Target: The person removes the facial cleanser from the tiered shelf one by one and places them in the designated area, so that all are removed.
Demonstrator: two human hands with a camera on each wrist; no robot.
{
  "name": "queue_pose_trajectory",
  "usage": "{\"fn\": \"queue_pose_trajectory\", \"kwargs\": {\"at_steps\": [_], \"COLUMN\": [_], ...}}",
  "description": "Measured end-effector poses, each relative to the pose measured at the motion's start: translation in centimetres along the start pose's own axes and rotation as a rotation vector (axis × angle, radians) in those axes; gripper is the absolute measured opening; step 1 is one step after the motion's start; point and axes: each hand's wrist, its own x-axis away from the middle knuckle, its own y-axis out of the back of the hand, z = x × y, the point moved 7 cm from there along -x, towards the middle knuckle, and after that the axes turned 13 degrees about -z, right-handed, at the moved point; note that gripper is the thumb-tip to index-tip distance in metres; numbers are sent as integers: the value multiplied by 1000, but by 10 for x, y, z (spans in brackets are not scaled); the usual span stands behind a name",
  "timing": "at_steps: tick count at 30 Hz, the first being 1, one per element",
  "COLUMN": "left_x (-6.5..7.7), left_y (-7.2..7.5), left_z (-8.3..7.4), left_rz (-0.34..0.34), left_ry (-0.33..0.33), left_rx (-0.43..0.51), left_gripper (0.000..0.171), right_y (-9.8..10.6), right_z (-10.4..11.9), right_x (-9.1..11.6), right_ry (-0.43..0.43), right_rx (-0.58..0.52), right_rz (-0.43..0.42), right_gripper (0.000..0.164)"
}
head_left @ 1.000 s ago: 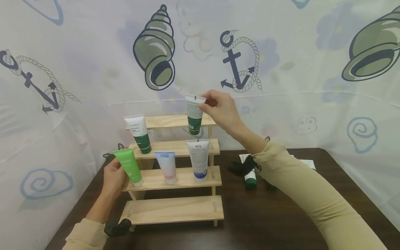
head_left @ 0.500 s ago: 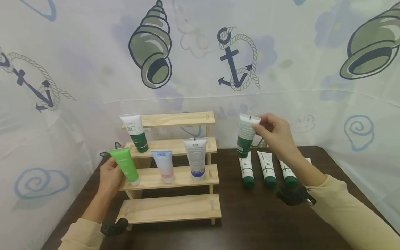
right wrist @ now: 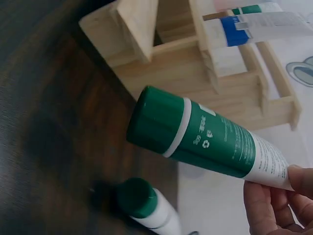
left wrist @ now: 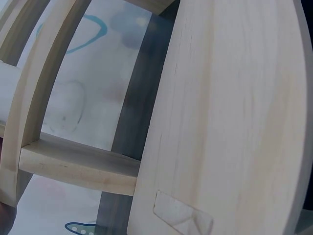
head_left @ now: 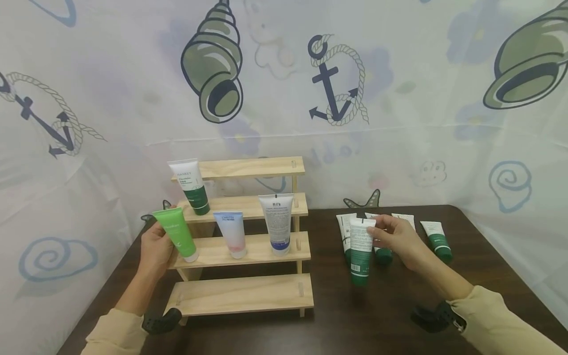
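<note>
My right hand [head_left: 397, 239] pinches the white crimped end of a white-and-green squeeze tube [head_left: 361, 251], cap downward, over the table's right side. In the right wrist view, thumb and fingers grip that end of the tube [right wrist: 210, 137]. My left hand [head_left: 155, 249] grips the left end of the stepped wooden rack [head_left: 248, 296], partly hidden behind a green tube [head_left: 177, 234]. Beside it on the same shelf stand a blue-and-pink tube [head_left: 230, 234] and a white tube with a blue band [head_left: 278, 222]. A white-and-green tube [head_left: 191, 185] stands one step higher.
Several white-and-green tubes lie on the dark table [head_left: 355, 320] at the right, among them one tube [head_left: 437, 241] at the far right. A printed cloth [head_left: 399, 148] hangs behind and at the sides. The rack's lowest shelf is bare wood.
My right hand has carried the white-and-green tube from the rack's upper right, rightward and down, to above the table. My left hand has stayed at the rack's left end.
</note>
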Motion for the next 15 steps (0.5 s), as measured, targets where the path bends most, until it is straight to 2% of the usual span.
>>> {"fn": "queue_pose_trajectory", "kwargs": {"at_steps": [5, 15], "left_x": [0, 0], "left_y": [0, -1], "left_z": [-1, 1], "left_rz": [3, 4], "left_ry": [-28, -27], "left_rx": [-29, -44], "left_gripper": [41, 47], "right_y": [-11, -28], "right_z": [-20, -67], "right_x": [5, 19], "right_ry": [-77, -194], "right_rx": [-41, -49], "right_rz": [71, 172], "right_gripper": [42, 45]}}
